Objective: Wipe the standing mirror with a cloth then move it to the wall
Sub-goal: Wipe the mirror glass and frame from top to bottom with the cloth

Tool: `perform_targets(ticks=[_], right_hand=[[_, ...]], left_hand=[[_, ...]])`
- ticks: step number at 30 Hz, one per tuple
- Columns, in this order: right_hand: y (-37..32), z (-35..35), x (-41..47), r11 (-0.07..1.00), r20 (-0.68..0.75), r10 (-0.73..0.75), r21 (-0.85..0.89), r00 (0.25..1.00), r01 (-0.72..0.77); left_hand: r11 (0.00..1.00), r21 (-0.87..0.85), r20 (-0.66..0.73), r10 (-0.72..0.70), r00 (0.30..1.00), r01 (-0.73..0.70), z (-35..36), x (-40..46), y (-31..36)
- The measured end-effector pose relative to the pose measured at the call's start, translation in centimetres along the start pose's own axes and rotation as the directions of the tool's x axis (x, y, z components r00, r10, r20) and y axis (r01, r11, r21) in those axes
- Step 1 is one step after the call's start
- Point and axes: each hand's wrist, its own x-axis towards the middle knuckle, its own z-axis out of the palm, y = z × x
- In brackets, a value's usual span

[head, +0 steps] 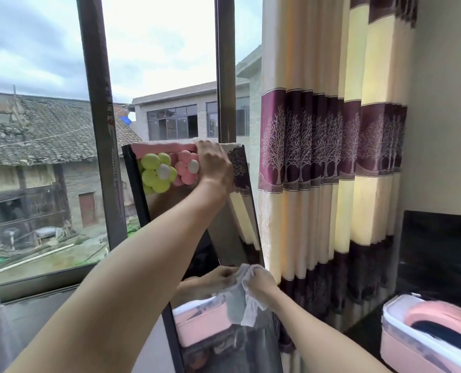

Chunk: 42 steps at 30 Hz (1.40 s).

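Left hand (215,165) steadies mirror (240,224); right hand (261,281) presses cloth (244,300).

the standing mirror (240,232) is smooth, glossy glass in a dark, slightly shiny frame. under the left hand (214,164) fingers its top carries matt, soft-looking pink padding, and beside them puffy green and pink flowers (156,170) of matt foam or plush. the right hand (259,281) fingers bunch a thin white cloth (244,305), matt and crumpled. the curtain (331,157) is woven fabric with a faint sheen. the pink box (426,337) is glossy plastic.
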Motion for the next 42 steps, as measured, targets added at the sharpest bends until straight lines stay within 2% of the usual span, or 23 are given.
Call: perform_targets(ticks=[3, 5, 8, 10, 14, 16, 17, 18, 21, 25, 27, 30, 32, 34, 37, 39, 40, 42], right_hand=[[-2.1, -2.2, -1.0, 0.987, -0.147, -0.037, 0.148, 0.988, 0.059], [-4.5, -3.9, -1.2, 0.947, -0.278, -0.081, 0.279, 0.957, 0.161], [-7.8, -5.0, -1.4, 0.898, -0.349, -0.258, 0.257, 0.901, 0.357], [-8.2, -3.6, -1.7, 0.880, -0.305, -0.356, 0.208, 0.883, 0.426], [-3.6, 0.7, -2.0, 0.947, -0.217, -0.303, 0.038, 0.928, 0.318], [-2.0, 1.2, -3.8, 0.984, -0.004, -0.168, 0.049, 0.986, 0.168], [-1.8, 1.0, -4.6, 0.995, 0.085, -0.101, -0.007, 0.991, 0.102], [-1.8, 0.7, -5.4, 0.992, 0.095, -0.082, -0.091, 0.992, 0.090], [-3.8, -0.8, -6.8, 0.998, -0.054, -0.048, 0.044, 0.997, 0.051], [-10.2, -4.1, -8.2, 0.935, -0.253, -0.178, 0.259, 0.951, 0.244], [-13.5, -5.3, -9.2, 0.893, -0.331, -0.235, 0.297, 0.914, 0.337], [-16.2, -4.3, -11.1, 0.854, -0.344, -0.297, 0.322, 0.891, 0.409], [-16.1, -1.8, -13.0, 0.852, -0.296, -0.283, 0.358, 0.912, 0.381], [-13.9, 0.8, -14.8, 0.900, -0.264, -0.183, 0.344, 0.947, 0.269], [-9.4, 3.3, -16.8, 0.936, -0.111, 0.000, 0.350, 0.994, 0.039], [-8.0, 3.6, -17.5, 0.909, -0.068, 0.133, 0.405, 0.989, -0.094], [-8.0, 3.4, -17.9, 0.891, -0.099, 0.165, 0.441, 0.981, -0.106], [-9.4, 2.2, -17.6, 0.890, -0.206, 0.118, 0.455, 0.971, -0.011]], left_hand=[[1.000, 0.012, 0.030, 0.005, 1.000, -0.005, -0.7, -0.6, -0.2], [1.000, 0.021, 0.042, 0.017, 0.999, -0.018, -1.2, -0.8, -0.3], [1.000, 0.019, 0.045, 0.018, 0.999, -0.018, -2.1, -1.3, -1.0], [1.000, 0.015, 0.044, 0.003, 0.999, -0.004, -2.7, -2.0, -1.8], [0.999, -0.034, 0.022, -0.035, 0.999, 0.035, -2.9, -3.9, -3.7], [0.998, -0.049, -0.010, -0.045, 0.999, 0.044, -2.9, -5.1, -4.7], [0.998, -0.048, -0.025, -0.045, 0.999, 0.043, -3.0, -5.5, -5.0], [0.998, -0.048, -0.030, -0.045, 0.999, 0.044, -3.1, -6.1, -5.3], [0.993, -0.105, -0.043, -0.060, 0.997, 0.055, -3.3, -6.9, -6.2], [0.971, -0.229, -0.109, -0.090, 0.990, 0.063, -2.6, -8.3, -8.0], [0.955, -0.290, -0.148, -0.101, 0.984, 0.055, -1.9, -9.2, -9.1], [0.922, -0.383, -0.217, -0.149, 0.965, 0.056, -0.9, -10.7, -10.4], [0.836, -0.549, -0.218, -0.140, 0.966, -0.002, 0.1, -11.5, -10.9], [0.728, -0.683, -0.221, -0.142, 0.965, -0.049, 1.1, -12.4, -11.1], [0.633, -0.770, -0.230, -0.161, 0.960, -0.079, 2.5, -14.4, -11.0], [0.586, -0.808, -0.173, -0.140, 0.975, -0.059, 3.5, -15.8, -10.5], [0.558, -0.829, -0.140, -0.125, 0.982, -0.047, 3.9, -16.5, -10.3], [0.496, -0.867, -0.100, -0.099, 0.990, -0.038, 4.7, -17.2, -9.9]])
